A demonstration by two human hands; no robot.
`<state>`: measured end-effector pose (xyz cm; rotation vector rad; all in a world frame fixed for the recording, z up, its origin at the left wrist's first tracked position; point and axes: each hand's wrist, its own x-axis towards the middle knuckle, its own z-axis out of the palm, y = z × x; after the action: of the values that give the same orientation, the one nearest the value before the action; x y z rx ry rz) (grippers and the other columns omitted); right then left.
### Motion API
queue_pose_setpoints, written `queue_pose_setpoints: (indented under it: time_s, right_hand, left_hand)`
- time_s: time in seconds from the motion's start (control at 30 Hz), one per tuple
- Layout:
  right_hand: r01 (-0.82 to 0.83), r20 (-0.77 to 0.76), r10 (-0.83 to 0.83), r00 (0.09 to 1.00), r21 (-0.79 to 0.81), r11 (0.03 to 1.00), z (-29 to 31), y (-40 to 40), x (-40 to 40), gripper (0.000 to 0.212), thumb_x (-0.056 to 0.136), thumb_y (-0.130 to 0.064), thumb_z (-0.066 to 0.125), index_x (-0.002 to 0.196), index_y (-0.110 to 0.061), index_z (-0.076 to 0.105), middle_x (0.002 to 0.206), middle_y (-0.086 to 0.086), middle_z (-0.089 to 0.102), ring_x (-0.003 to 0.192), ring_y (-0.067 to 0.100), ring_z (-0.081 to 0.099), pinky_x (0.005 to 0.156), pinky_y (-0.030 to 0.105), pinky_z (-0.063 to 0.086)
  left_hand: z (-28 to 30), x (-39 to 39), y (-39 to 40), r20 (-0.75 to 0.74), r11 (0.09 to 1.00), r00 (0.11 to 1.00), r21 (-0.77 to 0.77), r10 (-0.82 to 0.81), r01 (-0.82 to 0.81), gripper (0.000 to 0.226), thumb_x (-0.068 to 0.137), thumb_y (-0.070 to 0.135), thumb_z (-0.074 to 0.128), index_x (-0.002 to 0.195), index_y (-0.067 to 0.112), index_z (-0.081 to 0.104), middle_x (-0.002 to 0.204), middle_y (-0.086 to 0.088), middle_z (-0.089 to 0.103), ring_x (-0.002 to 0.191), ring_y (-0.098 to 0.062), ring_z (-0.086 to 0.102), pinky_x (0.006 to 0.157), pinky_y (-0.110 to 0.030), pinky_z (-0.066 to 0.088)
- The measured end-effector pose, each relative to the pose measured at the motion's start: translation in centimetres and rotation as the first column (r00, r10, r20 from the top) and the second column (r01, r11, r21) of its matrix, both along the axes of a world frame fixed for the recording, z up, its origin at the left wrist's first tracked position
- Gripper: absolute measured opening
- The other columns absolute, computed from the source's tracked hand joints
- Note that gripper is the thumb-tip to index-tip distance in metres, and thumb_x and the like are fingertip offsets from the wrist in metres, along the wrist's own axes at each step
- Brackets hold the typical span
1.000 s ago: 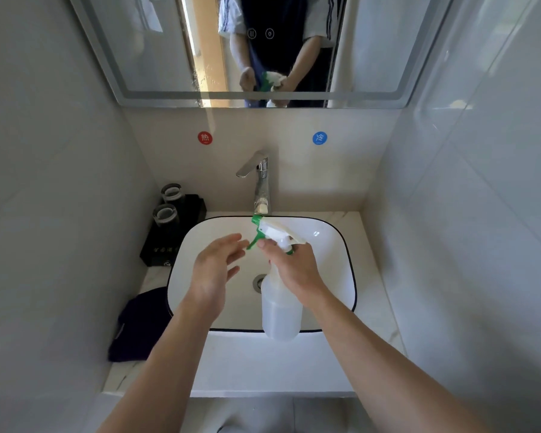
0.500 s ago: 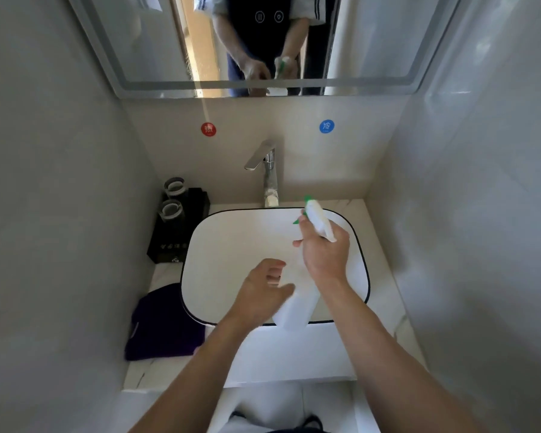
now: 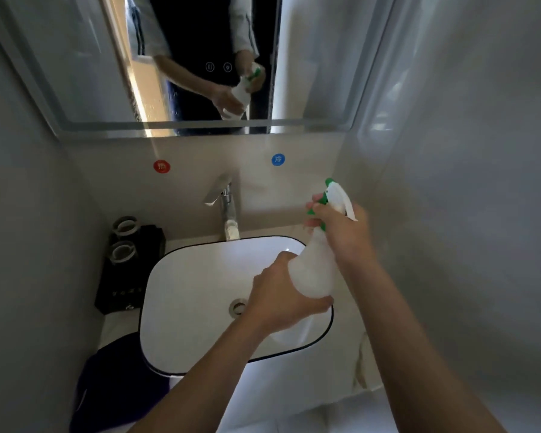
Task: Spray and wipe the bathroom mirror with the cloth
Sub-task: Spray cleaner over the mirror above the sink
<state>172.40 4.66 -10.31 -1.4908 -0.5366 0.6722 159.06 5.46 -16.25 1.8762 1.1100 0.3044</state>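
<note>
A translucent white spray bottle [image 3: 314, 270] with a green and white trigger head is held tilted over the right side of the sink, its nozzle aimed up toward the wall. My right hand [image 3: 344, 232] grips its neck with fingers on the trigger. My left hand [image 3: 281, 295] cups the bottle's base from below. The mirror [image 3: 75, 73] hangs above on the back wall and reflects both hands and the bottle. A dark purple cloth [image 3: 113, 382] lies crumpled on the counter left of the sink, untouched.
A white basin with a black rim [image 3: 175, 301] fills the counter, with a chrome tap [image 3: 227, 204] behind it. A black tray with two glasses [image 3: 128, 264] stands at the back left. Tiled walls close in on both sides.
The bottle has risen and swung right, its nozzle now pointing upward. My left hand has moved from beside the bottle to under its base. The view has tilted up toward the mirror.
</note>
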Motion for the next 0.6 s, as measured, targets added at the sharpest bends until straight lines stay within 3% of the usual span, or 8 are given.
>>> queue_pose_setpoints:
  time_s: [0.1, 0.2, 0.27, 0.37, 0.43, 0.53, 0.6]
  right_hand:
    - [0.035, 0.051, -0.034, 0.998, -0.027, 0.999, 2.0, -0.3, 1.7, 0.004, 0.077, -0.017, 0.075, 0.078, -0.014, 0.073, 0.083, 0.009, 0.069, 0.064, 0.017, 0.058, 0.065, 0.033, 0.05]
    - [0.112, 0.033, -0.112, 0.993, -0.005, 0.994, 4.1, -0.4, 2.5, 0.019, 0.078, -0.027, 0.072, 0.088, -0.01, 0.072, 0.085, 0.008, 0.068, 0.06, 0.012, 0.057, 0.059, 0.027, 0.048]
    - [0.098, 0.01, -0.099, 0.995, 0.061, 0.993, 5.2, -0.2, 2.8, 0.025, 0.084, -0.029, 0.071, 0.098, -0.009, 0.074, 0.092, 0.005, 0.073, 0.065, 0.007, 0.061, 0.06, 0.024, 0.049]
    - [0.042, 0.059, -0.047, 0.997, 0.086, 0.995, 6.5, 0.4, 2.9, 0.052, 0.08, -0.042, 0.069, 0.118, -0.007, 0.07, 0.099, -0.003, 0.079, 0.075, 0.004, 0.065, 0.07, 0.026, 0.048]
    - [0.017, 0.096, -0.024, 0.995, 0.071, 0.997, 7.3, 0.9, 2.8, 0.051, 0.075, -0.047, 0.07, 0.111, -0.011, 0.073, 0.104, 0.001, 0.077, 0.077, 0.009, 0.062, 0.072, 0.03, 0.048]
    - [-0.008, 0.125, -0.005, 0.992, 0.106, 0.994, 7.9, 1.7, 2.6, 0.023, 0.083, -0.039, 0.07, 0.08, -0.017, 0.077, 0.105, 0.014, 0.075, 0.084, 0.018, 0.065, 0.081, 0.037, 0.053]
    - [-0.003, 0.123, -0.008, 0.992, 0.086, 0.996, 7.6, 2.2, 2.6, 0.026, 0.084, -0.039, 0.069, 0.072, -0.017, 0.076, 0.103, 0.014, 0.075, 0.086, 0.022, 0.067, 0.088, 0.041, 0.055]
  left_hand:
    - [1.9, 0.9, 0.2, 0.087, 0.999, 0.995, -0.003, -0.047, 0.047, 0.067, 0.051, 0.057, 0.088, 0.104, 0.034, 0.054, 0.097, 0.015, 0.066, 0.092, -0.012, 0.066, 0.079, -0.043, 0.059]
    - [4.2, 1.7, 0.8, 0.139, 0.995, 0.986, 0.03, -0.096, 0.093, 0.062, 0.054, 0.049, 0.093, 0.103, 0.033, 0.057, 0.096, 0.013, 0.068, 0.088, -0.01, 0.068, 0.079, -0.043, 0.06]
    - [5.6, 2.3, 1.5, 0.138, 0.991, 0.984, 0.084, -0.111, 0.1, 0.064, 0.054, 0.047, 0.094, 0.103, 0.033, 0.056, 0.096, 0.013, 0.068, 0.087, -0.01, 0.068, 0.079, -0.043, 0.061]
    - [7.2, 3.0, 2.6, 0.129, 0.985, 0.983, 0.128, -0.132, 0.115, 0.07, 0.054, 0.048, 0.094, 0.106, 0.034, 0.05, 0.097, 0.014, 0.065, 0.089, -0.01, 0.067, 0.079, -0.044, 0.061]
    - [8.0, 3.3, 3.2, 0.098, 0.978, 0.983, 0.157, -0.157, 0.141, 0.07, 0.056, 0.05, 0.093, 0.107, 0.033, 0.048, 0.098, 0.014, 0.065, 0.089, -0.01, 0.066, 0.077, -0.043, 0.061]
    - [8.7, 3.5, 3.6, 0.06, 0.963, 0.985, 0.231, -0.16, 0.142, 0.072, 0.055, 0.054, 0.092, 0.109, 0.033, 0.048, 0.099, 0.014, 0.065, 0.09, -0.01, 0.066, 0.076, -0.043, 0.061]
    - [8.6, 3.4, 3.7, 0.044, 0.962, 0.987, 0.231, -0.157, 0.143, 0.072, 0.057, 0.051, 0.092, 0.111, 0.032, 0.049, 0.1, 0.014, 0.064, 0.09, -0.008, 0.065, 0.075, -0.039, 0.061]
